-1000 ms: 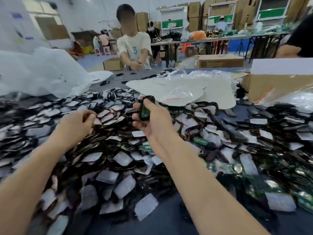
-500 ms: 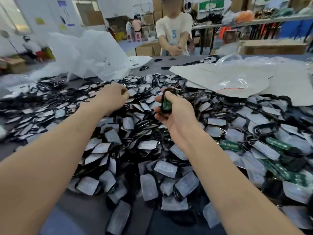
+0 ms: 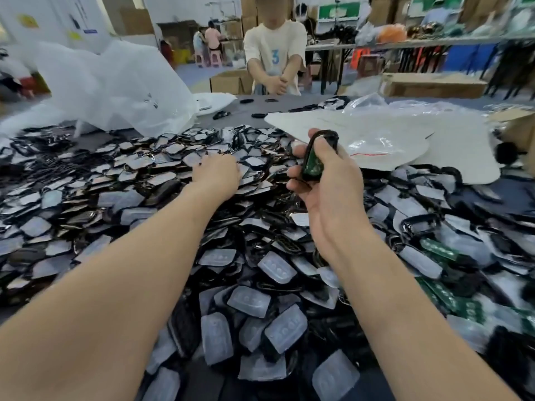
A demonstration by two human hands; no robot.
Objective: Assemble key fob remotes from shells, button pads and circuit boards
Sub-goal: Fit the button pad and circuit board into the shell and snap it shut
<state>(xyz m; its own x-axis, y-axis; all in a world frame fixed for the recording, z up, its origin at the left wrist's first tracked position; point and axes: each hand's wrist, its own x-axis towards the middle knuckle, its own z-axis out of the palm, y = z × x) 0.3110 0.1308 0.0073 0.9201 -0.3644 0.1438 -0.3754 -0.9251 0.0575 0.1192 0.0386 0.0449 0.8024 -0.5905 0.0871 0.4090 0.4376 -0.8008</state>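
Key fob parts in one wide heap (image 3: pixel 115 198): glossy black plastic shells and frosted translucent rubber button pads (image 3: pixel 249 301), spread over dark grey surface (image 3: pixel 238 110). Beyond heap's far-left edge, big crumpled white plastic bag (image 3: pixel 115 82). On heap's far middle, left hand (image 3: pixel 215 176), palm down, fingertips pushed in among pieces. Whether anything gripped, cannot tell, since knuckles hide fingers. Just right of that, raised above heap, right hand (image 3: pixel 327 192) clamped round glossy black oval shell (image 3: pixel 325 134) with green circuit board (image 3: pixel 312 166) seated inside, thumb pressed on board face, fingers curled round edge. Long axis near upright, top leaning toward heap's far side, open board face turned toward camera and slightly left. Beyond heap's far-right edge, flat white plastic bags (image 3: pixel 376 140); along heap's right edge, loose green circuit boards (image 3: pixel 440 251).

Likely step: fetching next piece to close filled shell. Key relation: left hand nearer, already touching heap, with held shell close on its right and slightly higher. Hence short carry rightward and up, piece turned lengthwise to match upright axis. Risk: neighbouring pieces dragged along from tangled pile.
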